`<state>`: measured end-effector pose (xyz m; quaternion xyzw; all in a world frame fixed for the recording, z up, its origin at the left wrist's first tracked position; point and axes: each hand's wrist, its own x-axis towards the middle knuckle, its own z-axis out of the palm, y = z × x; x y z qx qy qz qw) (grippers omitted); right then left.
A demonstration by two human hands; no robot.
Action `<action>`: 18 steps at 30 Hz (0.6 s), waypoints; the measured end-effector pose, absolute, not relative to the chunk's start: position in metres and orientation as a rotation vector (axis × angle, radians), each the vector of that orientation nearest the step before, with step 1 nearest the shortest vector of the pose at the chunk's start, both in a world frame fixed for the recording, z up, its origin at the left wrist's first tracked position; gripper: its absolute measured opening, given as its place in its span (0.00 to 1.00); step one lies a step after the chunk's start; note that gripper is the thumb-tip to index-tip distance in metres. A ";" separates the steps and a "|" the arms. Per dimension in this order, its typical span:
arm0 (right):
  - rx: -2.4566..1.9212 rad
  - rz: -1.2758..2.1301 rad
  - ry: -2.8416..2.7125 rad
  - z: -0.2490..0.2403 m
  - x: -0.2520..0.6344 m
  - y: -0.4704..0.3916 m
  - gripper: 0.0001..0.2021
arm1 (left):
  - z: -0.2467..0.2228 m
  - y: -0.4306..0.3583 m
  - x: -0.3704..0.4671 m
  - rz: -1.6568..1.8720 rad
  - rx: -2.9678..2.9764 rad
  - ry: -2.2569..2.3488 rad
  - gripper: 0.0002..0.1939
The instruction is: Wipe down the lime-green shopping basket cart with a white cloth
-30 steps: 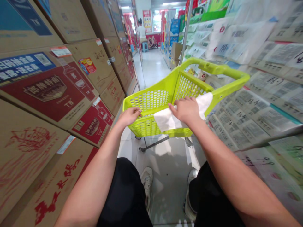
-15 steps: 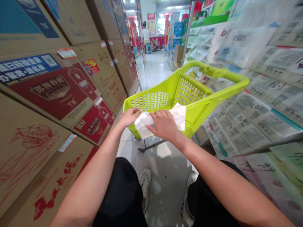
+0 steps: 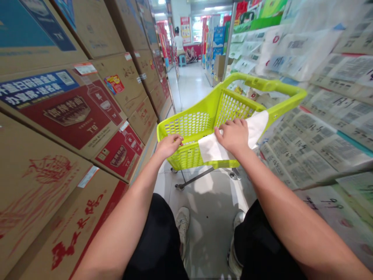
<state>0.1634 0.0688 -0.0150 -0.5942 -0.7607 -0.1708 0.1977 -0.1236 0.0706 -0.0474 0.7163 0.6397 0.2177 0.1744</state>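
A yellow-green shopping cart (image 3: 189, 155) stands side-on in front of me, its handle at the upper right. My left hand (image 3: 170, 145) has its fingers closed on the top rim near the cart's left end. Under my right hand (image 3: 233, 136) a white cloth (image 3: 210, 149) is draped over the same rim, farther right. The hand's fingers curl over the cloth and rim, and the cloth spreads out on both sides of it, reaching up toward the handle.
Stacked cardboard boxes (image 3: 67, 109) line the left side. Packs of paper goods (image 3: 314, 132) fill shelves on the right. Down the aisle a person (image 3: 178, 41) is by a blue stool (image 3: 182, 60). My shoes rest on the tiled floor (image 3: 204, 233).
My right hand and the cloth have moved right along the rim toward the handle. My left hand has shifted slightly right and is now apart from the cloth.
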 end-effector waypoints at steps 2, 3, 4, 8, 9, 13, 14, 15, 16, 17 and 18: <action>-1.531 -0.404 -2.250 -0.023 0.142 0.057 0.28 | -0.048 0.071 -0.118 0.608 2.036 1.811 0.20; -1.446 -0.360 -2.313 -0.026 0.130 0.049 0.27 | -0.048 0.071 -0.116 0.604 2.043 1.805 0.20; -1.353 -0.322 -2.368 -0.029 0.119 0.042 0.27 | -0.048 0.071 -0.116 0.600 2.055 1.795 0.20; -1.196 -0.242 -2.454 -0.030 0.097 0.028 0.29 | -0.048 0.073 -0.125 0.586 2.095 1.791 0.22; -1.233 -0.236 -2.465 -0.026 0.100 0.030 0.29 | -0.048 0.073 -0.128 0.581 2.076 1.809 0.21; -1.539 -0.296 -2.390 -0.008 0.143 0.056 0.29 | -0.047 0.075 -0.137 0.601 1.985 1.863 0.18; -1.595 -0.347 -2.332 -0.004 0.158 0.063 0.28 | -0.047 0.074 -0.138 0.612 1.979 1.868 0.18; -1.640 -0.400 -2.268 -0.001 0.171 0.070 0.28 | -0.047 0.074 -0.138 0.623 1.979 1.873 0.18; -1.661 -0.441 -2.217 0.000 0.182 0.075 0.27 | -0.046 0.074 -0.138 0.628 1.981 1.877 0.18; -1.675 -0.474 -2.172 0.001 0.191 0.079 0.26 | -0.046 0.073 -0.137 0.632 1.983 1.878 0.19; -1.684 -0.502 -2.134 0.000 0.195 0.081 0.26 | -0.045 0.073 -0.135 0.633 1.986 1.876 0.19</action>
